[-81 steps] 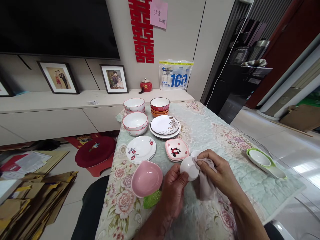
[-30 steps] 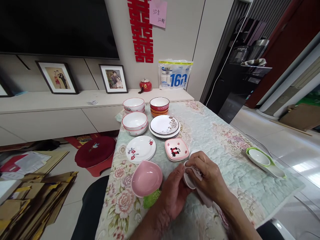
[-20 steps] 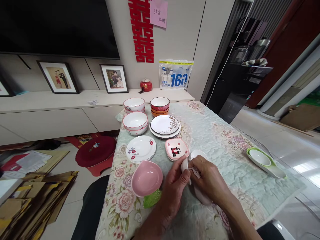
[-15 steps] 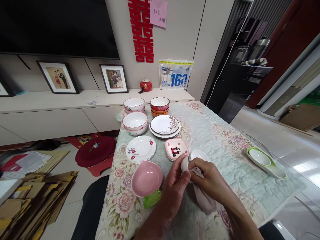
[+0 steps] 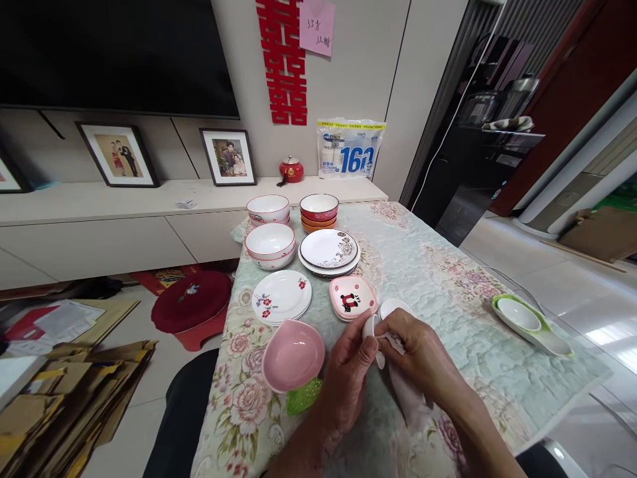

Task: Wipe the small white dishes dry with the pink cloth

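My left hand is closed on a small white dish, thumb in front. Its curved rim sticks up above the thumb and a lower edge shows below; the rest is hidden by my fingers. In my right hand a pale cloth is bunched, pressed against the dish at the fingertips and hanging down below. Just behind my right hand stand small white dishes, partly covered. A pink square panda plate lies beyond my left fingers. To the left sits a pink peach-shaped bowl with a green leaf.
Flowered white plates, larger dark-rimmed plates, red-rimmed bowls and a red bowl stack fill the far left of the table. A green-edged white dish lies far right on the floral cloth.
The white dish has turned and tilted slightly between my fingers, with more of its lower edge showing. The cloth's hanging end has shifted a little. The tableware on the table has not moved.
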Action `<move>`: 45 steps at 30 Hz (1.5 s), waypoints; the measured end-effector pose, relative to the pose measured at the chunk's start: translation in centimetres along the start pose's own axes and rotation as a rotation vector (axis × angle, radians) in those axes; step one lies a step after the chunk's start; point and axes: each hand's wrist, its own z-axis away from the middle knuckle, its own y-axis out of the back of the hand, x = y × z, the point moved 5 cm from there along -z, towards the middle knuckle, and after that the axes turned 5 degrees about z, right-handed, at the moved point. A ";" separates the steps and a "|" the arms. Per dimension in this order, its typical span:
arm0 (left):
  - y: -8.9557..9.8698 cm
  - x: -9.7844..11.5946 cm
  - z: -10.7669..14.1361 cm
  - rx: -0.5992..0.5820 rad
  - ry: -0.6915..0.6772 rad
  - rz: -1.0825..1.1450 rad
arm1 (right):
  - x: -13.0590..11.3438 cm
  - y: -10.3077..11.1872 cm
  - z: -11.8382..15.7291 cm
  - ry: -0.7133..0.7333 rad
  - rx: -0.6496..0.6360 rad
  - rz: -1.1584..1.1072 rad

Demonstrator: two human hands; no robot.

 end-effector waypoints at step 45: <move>1.2 1.8 -0.1 0.205 -0.201 -0.618 | -0.8 0.4 -0.2 0.072 0.222 0.167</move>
